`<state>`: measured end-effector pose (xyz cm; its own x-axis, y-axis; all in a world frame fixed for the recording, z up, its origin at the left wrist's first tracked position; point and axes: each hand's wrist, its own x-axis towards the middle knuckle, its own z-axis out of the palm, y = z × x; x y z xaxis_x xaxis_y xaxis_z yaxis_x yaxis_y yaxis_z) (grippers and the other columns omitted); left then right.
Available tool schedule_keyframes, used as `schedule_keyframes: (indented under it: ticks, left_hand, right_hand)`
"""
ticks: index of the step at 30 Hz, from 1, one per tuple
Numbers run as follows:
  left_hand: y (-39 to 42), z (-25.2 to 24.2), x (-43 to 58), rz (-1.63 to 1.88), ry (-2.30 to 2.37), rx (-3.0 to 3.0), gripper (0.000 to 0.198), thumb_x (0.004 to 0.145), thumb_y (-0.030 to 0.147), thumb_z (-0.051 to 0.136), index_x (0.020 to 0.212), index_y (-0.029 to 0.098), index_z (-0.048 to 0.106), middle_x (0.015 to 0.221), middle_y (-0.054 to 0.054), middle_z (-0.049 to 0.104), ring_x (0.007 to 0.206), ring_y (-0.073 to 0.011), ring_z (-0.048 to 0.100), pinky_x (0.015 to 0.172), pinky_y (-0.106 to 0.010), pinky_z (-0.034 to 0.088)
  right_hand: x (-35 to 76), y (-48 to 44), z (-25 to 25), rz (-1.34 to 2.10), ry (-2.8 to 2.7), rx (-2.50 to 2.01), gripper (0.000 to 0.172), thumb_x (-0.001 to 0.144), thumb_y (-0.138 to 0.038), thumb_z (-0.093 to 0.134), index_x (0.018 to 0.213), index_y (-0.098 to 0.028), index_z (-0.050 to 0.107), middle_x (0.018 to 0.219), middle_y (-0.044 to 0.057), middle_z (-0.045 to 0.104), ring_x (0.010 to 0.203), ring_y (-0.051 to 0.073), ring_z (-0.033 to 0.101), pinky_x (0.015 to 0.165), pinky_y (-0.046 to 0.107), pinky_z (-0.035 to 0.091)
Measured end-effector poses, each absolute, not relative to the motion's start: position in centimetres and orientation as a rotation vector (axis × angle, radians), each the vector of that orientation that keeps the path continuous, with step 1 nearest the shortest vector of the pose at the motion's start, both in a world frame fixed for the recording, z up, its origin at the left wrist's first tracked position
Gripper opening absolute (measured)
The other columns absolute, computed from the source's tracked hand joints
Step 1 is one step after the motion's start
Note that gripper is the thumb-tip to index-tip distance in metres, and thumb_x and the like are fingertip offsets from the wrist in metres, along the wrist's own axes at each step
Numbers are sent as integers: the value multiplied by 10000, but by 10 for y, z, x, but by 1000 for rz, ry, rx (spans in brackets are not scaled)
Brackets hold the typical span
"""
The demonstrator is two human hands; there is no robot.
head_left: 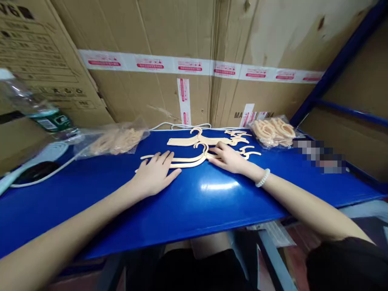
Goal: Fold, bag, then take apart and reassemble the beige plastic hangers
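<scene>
Cream plastic clothes hangers [192, 164] lie on the blue table in front of me, their hooks pointing to the back. My left hand [154, 173] rests flat over their left arms, fingers spread. Near the base of the hooks, my right hand [227, 157] has its fingers curled and closed on the hanger; its palm hides part of the right arm. Just behind is a straight stack of cream hangers [182, 141] with a hook on top. Several loose cream hook pieces [239, 135] lie at its right end, and more stick out beyond my right hand.
Clear bags of cream parts lie at the left [124, 139] and right [273, 131]. A plastic bottle [50, 117], a light-blue object [45, 155] and a white cable [65, 165] are at the left. Taped cardboard [157, 97] walls the back; a blue frame [333, 64] rises at the right.
</scene>
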<state>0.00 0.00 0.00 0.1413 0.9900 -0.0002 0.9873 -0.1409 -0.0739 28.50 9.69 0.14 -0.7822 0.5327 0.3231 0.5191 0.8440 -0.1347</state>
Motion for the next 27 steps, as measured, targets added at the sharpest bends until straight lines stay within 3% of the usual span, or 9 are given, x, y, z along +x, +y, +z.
schedule_keyframes:
  ticks: [7, 11, 13, 17, 22, 27]
  left_hand:
    - [-5, 4, 0, 89, -2063, -2215, 639, 1005, 468, 335, 1505, 82, 432, 1553, -172, 438, 1375, -419, 456, 1060, -552, 441]
    - [-14, 4, 12, -237, -1776, -2270, 579, 977, 340, 403, 1482, 63, 454, 1535, -206, 449, 1392, -434, 428, 1105, -603, 365]
    - [-20, 3, 21, -417, -1486, -2461, 530, 982, 304, 414, 1466, 100, 477, 1524, -178, 476, 1401, -381, 436, 1154, -577, 321]
    - [-32, 2, 32, -516, -1023, -2862, 455, 1018, 321, 421, 1433, 153, 503, 1478, -127, 540, 1368, -296, 486, 1151, -485, 376]
    - [-35, 1, 33, -503, -880, -3013, 409, 1035, 292, 397, 1399, 156, 522, 1454, -120, 559, 1367, -294, 477, 1137, -474, 396]
    - [-33, 0, 32, -517, -900, -3041, 409, 1035, 287, 392, 1404, 153, 508, 1466, -126, 542, 1378, -301, 453, 1141, -492, 379]
  right_hand:
    - [286, 100, 1, 68, -2659, -783, 480, 1017, -477, 447, 1252, -101, 632, 1043, 164, 568, 934, 286, 589, 896, 448, 507]
    - [287, 102, 8, -33, -2617, -799, 516, 1016, -538, 414, 1217, -122, 643, 1051, 161, 598, 957, 289, 582, 899, 440, 492]
    - [293, 110, 16, -147, -2543, -886, 470, 1036, -493, 385, 1204, -137, 641, 1074, 154, 624, 999, 286, 580, 926, 424, 475]
    - [326, 137, 32, -337, -2392, -1154, 371, 1039, -325, 356, 1193, -132, 632, 1029, 153, 675, 994, 293, 585, 908, 411, 471]
    - [380, 170, 35, -464, -2408, -1345, 393, 893, -103, 389, 1178, -96, 659, 991, 192, 688, 1037, 342, 541, 850, 438, 470]
    - [398, 185, 30, -580, -2556, -1380, 396, 880, -105, 419, 1139, -161, 712, 1015, 163, 688, 1083, 341, 500, 859, 427, 434]
